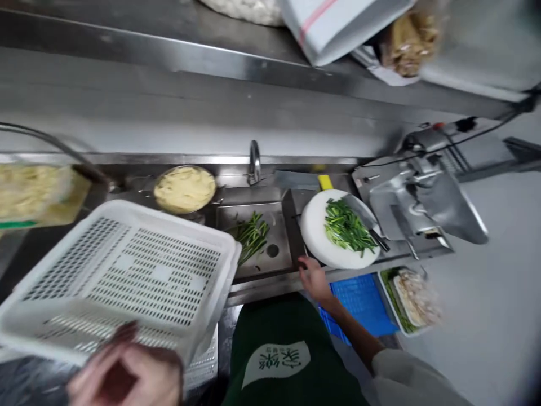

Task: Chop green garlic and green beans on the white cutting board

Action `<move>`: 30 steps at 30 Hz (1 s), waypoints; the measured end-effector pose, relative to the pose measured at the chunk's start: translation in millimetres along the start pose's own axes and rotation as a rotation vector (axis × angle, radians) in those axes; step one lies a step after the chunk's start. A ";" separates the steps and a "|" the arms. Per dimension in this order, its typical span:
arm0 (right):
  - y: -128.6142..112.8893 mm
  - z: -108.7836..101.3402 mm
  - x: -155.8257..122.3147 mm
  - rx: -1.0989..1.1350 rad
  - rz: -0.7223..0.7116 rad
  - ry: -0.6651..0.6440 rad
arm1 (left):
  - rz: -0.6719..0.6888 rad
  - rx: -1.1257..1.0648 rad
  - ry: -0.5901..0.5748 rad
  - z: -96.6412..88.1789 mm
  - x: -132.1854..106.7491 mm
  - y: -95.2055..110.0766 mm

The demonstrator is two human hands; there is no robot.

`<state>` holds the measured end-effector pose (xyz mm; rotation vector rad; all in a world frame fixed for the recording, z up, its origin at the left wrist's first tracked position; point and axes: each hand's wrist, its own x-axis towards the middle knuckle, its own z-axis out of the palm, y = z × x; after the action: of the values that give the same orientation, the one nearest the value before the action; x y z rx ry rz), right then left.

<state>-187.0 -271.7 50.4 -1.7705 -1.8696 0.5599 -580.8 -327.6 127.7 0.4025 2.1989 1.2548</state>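
My left hand (131,372), smeared by motion, is in front of the near rim of a white slotted plastic basket (160,273). Whether its fingers grip the rim cannot be made out. The basket holds no food and rests over the counter left of the sink. My right hand (315,280) hovers by the counter's front edge, fingers loosely apart and nothing visible in them. Just beyond it lies a round white cutting board (315,225) bearing chopped green vegetable stalks (349,225). A knife with a black handle (379,240) lies across the board's right side.
Green stalks (252,234) lie in the steel sink (276,223) under a faucet (254,163). Behind are a bowl of pale slices (186,189) and a yellow-handled cleaver (324,182). A metal slicer (416,197) stands right; a blue crate (359,307) sits below. A shelf (169,53) overhangs.
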 end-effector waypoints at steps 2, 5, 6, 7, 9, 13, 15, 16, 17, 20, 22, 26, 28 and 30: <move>57.3 -34.1 -2.6 -0.077 0.216 0.107 | 0.393 -0.145 -0.095 65.9 -45.8 10.8; 132.6 -81.7 -7.7 -0.175 0.453 0.217 | 0.653 -0.143 -0.686 171.6 -105.6 18.5; 155.8 -96.4 -8.3 -0.210 0.496 0.239 | 0.663 -0.142 -0.827 204.9 -121.3 16.0; 178.6 -110.4 -8.0 -0.252 0.526 0.255 | 0.658 -0.131 -0.956 236.3 -135.3 10.7; 223.4 -136.5 -4.4 -0.356 0.584 0.272 | 0.619 -0.108 -1.115 293.4 -160.4 -6.3; 301.7 -179.9 12.2 -0.501 0.680 0.148 | 0.688 -0.016 -1.223 390.1 -209.4 -40.1; 328.2 -196.5 22.6 -0.520 0.640 -0.011 | 0.864 0.158 -1.241 431.9 -232.3 -44.5; 337.5 -203.5 27.7 -0.528 0.617 -0.084 | 0.971 0.289 -1.233 451.1 -242.2 -42.9; 344.3 -209.7 32.8 -0.535 0.598 -0.138 | 1.080 0.439 -1.218 469.2 -250.8 -39.1; 354.8 -223.9 46.4 -0.531 0.559 -0.248 | 1.351 0.836 -1.152 513.8 -267.4 -21.2; 358.1 -229.6 52.3 -0.506 0.524 -0.307 | 1.461 0.983 -1.150 533.7 -271.5 -10.4; 360.3 -232.9 52.8 -0.510 0.465 -0.295 | 1.532 1.137 -1.138 550.3 -270.6 -4.4; 355.6 -228.8 49.8 -0.493 0.390 -0.193 | 1.541 1.169 -1.093 552.1 -268.9 -6.9; 345.4 -219.4 47.9 -0.408 0.282 -0.095 | 1.551 1.177 -1.064 553.3 -267.4 -9.3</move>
<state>219.0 -209.6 17.2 -2.3334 -1.9114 0.3844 -31.3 -90.7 -12.5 2.6919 1.0915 -0.1985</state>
